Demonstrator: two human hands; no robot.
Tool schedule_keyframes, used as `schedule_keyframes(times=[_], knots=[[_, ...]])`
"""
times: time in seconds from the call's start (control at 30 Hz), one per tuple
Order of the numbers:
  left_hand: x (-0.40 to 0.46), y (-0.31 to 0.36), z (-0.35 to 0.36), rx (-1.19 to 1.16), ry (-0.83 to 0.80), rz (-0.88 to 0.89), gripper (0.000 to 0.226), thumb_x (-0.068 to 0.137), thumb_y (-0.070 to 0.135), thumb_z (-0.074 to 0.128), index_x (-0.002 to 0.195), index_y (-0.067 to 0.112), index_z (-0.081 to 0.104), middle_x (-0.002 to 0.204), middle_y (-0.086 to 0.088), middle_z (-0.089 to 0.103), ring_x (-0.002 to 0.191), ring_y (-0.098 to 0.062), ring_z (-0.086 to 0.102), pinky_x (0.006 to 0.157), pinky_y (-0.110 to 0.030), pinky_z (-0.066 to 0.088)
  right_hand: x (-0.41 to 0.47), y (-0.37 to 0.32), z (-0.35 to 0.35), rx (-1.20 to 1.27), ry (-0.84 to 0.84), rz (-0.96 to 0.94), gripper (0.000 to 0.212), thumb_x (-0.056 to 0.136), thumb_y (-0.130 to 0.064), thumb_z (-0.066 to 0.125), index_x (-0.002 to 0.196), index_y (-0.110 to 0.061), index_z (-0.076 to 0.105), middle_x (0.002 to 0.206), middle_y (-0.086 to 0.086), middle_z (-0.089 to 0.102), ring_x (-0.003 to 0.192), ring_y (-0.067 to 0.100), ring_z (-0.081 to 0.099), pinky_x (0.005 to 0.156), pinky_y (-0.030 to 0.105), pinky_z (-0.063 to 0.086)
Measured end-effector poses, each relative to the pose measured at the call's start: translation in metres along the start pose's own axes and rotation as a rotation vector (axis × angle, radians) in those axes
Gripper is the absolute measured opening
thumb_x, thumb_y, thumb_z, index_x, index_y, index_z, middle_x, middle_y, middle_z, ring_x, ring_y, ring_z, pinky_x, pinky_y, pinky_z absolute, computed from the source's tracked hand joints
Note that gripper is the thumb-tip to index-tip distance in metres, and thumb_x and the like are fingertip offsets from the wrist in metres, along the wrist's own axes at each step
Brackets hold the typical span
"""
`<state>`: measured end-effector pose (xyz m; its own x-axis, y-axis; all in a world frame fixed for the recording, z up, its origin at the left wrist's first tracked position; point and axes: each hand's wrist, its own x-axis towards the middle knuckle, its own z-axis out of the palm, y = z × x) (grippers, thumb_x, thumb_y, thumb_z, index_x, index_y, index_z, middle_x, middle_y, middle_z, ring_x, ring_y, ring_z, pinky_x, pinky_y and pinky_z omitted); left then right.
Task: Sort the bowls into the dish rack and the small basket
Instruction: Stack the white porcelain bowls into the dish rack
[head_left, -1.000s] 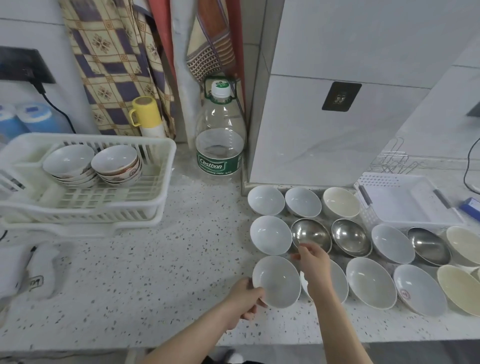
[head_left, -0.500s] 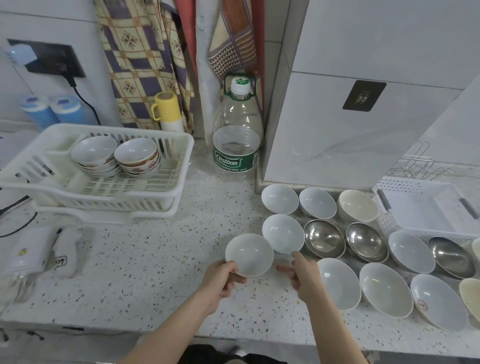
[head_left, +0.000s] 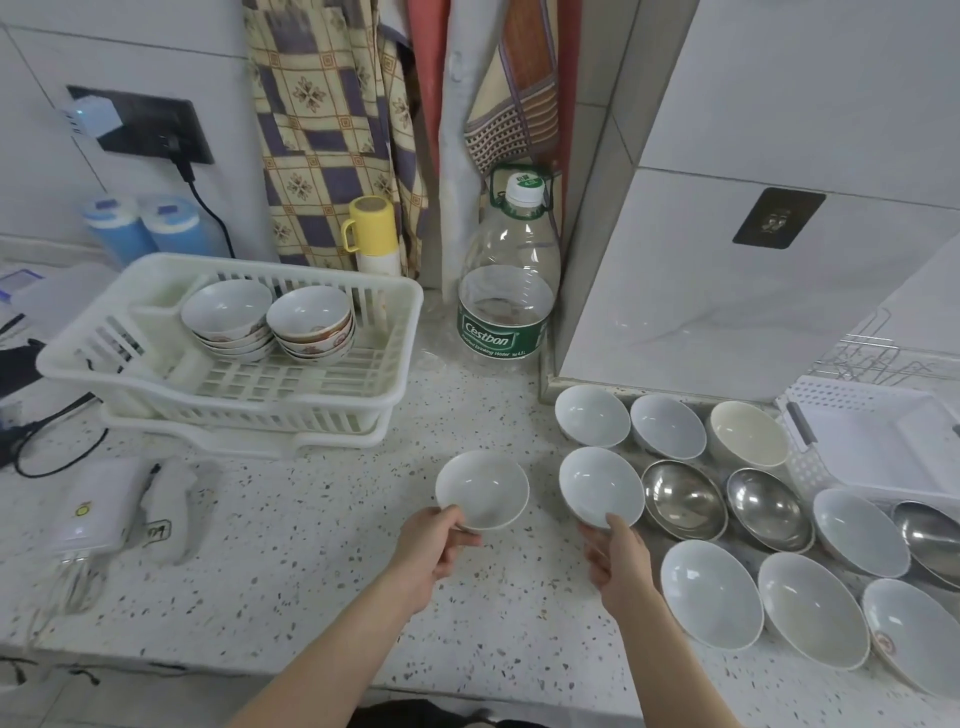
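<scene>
Your left hand (head_left: 431, 545) has its grip pinched on the near rim of a small white ceramic bowl (head_left: 482, 489), held mouth-up just above the speckled stone desk (head_left: 311, 571). From that grip, the white slotted plastic dish rack (head_left: 395, 332) lies at about ten o'clock, and the left hand is clearly the nearer one to it. The rack already carries two stacks of patterned white bowls (head_left: 270, 325) at its far end; the slatted floor nearer you looks like the place to set this one down.

Your right hand (head_left: 621, 558) has fingers on the near rim of a second white ceramic bowl (head_left: 601, 487), which sits at the left edge of the rows of white and steel bowls. Whether that grip has closed fully, you cannot tell. The small white perforated basket (head_left: 810, 415) sits at two o'clock from it, well apart, beyond the steel bowls (head_left: 722, 501).

A large clear plastic water bottle (head_left: 506, 306) stands at twelve o'clock, just right of the rack; swing the left bowl wide of it, I would judge.
</scene>
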<state>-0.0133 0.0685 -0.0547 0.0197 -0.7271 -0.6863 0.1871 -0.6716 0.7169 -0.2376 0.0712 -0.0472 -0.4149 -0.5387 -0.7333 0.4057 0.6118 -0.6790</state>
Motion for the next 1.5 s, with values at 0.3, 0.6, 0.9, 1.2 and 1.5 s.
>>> schedule_keyframes(times=[0.3,0.6,0.9,1.2,1.5], knots=[[-0.003,0.031,-0.038,0.016,-0.067,0.02,0.025,0.086,0.007,0.052,0.109,0.009,0.062,0.078,-0.018,0.074,0.042,-0.01,0.035,0.037,-0.021,0.023,-0.022,0.009,0.025,0.148,0.046,-0.061,0.025,0.091,-0.013,0.051,0.116,-0.014,0.051,0.091,0.017,0.071,0.048,0.011,0.032,0.032,0.016,0.024],[-0.021,0.095,-0.115,0.042,-0.173,0.137,0.023,0.085,0.011,0.052,0.103,0.01,0.065,0.076,-0.018,0.074,0.04,-0.01,0.035,0.039,-0.021,0.022,-0.082,-0.001,0.11,0.359,-0.016,-0.18,0.029,0.085,-0.012,0.05,0.114,-0.014,0.049,0.092,0.02,0.072,0.041,0.009,0.025,0.032,0.017,0.021],[-0.018,0.164,-0.211,-0.076,-0.095,0.305,0.02,0.086,0.009,0.05,0.098,0.002,0.064,0.07,-0.018,0.071,0.039,-0.01,0.03,0.038,-0.021,0.018,-0.14,-0.023,0.218,0.266,-0.094,-0.44,0.011,0.085,-0.013,0.051,0.095,-0.016,0.053,0.088,0.014,0.075,0.044,0.008,0.028,0.036,0.017,0.024],[0.0,0.207,-0.314,-0.147,0.06,0.436,0.016,0.09,0.012,0.05,0.093,0.004,0.064,0.068,-0.015,0.072,0.038,-0.009,0.029,0.033,-0.018,0.019,-0.157,-0.006,0.309,-0.116,-0.136,-0.66,0.038,0.078,-0.027,0.053,0.113,-0.013,0.06,0.072,0.008,0.074,0.068,0.004,0.061,0.065,0.03,0.039],[0.027,0.235,-0.35,-0.217,0.222,0.532,0.011,0.087,0.013,0.055,0.091,0.006,0.063,0.065,-0.009,0.073,0.035,-0.006,0.034,0.033,-0.015,0.024,-0.157,0.014,0.364,-0.47,-0.187,-0.695,0.047,0.076,-0.034,0.056,0.12,-0.021,0.056,0.075,-0.002,0.074,0.067,0.01,0.072,0.067,0.037,0.051]])
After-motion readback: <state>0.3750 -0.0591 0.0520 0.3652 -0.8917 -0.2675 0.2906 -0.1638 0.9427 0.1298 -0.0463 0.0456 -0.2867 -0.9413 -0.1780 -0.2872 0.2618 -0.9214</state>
